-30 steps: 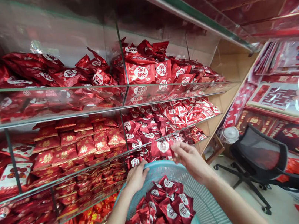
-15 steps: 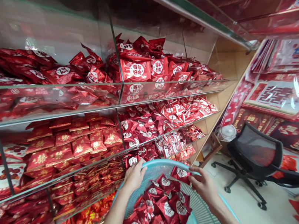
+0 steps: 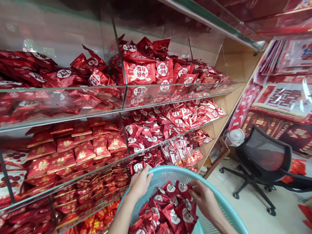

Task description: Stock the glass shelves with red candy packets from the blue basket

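My left hand (image 3: 142, 182) is closed over the back-left rim of a turquoise mesh basket (image 3: 223, 197), fingers curled to the inside. A pile of shiny red wrapped packets (image 3: 162, 217) with white round labels lies in it. My right hand (image 3: 203, 198) is inside the basket at the pile's right side. Its thumb and fingers pinch the edge of one red packet (image 3: 183, 188), which rests against the others. The fingertips are partly hidden behind the hand.
Glass shelves (image 3: 94, 114) ahead hold rows of red packets, split by dividers. Gold-printed packets (image 3: 85, 152) fill a compartment to the left. On the right stand a black office chair (image 3: 264, 155), a white round container (image 3: 235, 137) and red printed goods (image 3: 294, 98).
My right hand has moved left and down from beside the rim, bringing the red packet onto the pile. My left hand stays on the rim.
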Available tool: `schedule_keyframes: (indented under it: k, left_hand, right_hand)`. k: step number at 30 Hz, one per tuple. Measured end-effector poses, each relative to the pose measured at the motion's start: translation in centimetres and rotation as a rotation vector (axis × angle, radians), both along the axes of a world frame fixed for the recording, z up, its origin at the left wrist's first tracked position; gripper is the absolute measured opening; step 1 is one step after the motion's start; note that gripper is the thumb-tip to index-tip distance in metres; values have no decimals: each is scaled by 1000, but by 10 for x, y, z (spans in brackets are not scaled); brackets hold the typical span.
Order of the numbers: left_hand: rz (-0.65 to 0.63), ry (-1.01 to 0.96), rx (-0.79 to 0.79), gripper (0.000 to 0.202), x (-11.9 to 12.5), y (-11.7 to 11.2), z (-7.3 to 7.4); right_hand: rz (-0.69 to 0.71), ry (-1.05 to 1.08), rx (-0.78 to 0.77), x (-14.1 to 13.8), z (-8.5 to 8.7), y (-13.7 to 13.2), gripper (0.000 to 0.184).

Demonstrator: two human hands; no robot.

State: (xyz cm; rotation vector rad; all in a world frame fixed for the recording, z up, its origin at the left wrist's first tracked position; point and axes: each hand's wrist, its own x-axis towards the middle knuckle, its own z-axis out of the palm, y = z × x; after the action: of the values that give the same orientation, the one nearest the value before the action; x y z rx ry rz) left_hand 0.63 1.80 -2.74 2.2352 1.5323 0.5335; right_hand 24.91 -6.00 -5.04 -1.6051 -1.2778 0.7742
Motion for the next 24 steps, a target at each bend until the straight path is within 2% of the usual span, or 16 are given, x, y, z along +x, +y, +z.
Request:
schedule_keyframes:
  k: [3, 7, 12, 18, 24]
  left_hand:
    - [-3, 4, -3, 25, 0, -1, 2]
    - [-5, 5, 10, 26, 0, -1, 0]
    - [1, -2, 8, 26, 0, 1, -4]
    - [5, 24, -5, 26, -1, 2, -4]
    - [-6, 35, -7, 27, -1, 2, -4]
  right_hand:
    - [23, -14, 37, -3, 5, 0, 20]
    - [19, 108, 50, -7, 21, -3, 31]
    - [80, 222, -134, -10, 33, -20, 31]
    - [92, 169, -309, -1, 10, -42, 29]
    - [97, 224, -284, -13, -3, -43, 31]
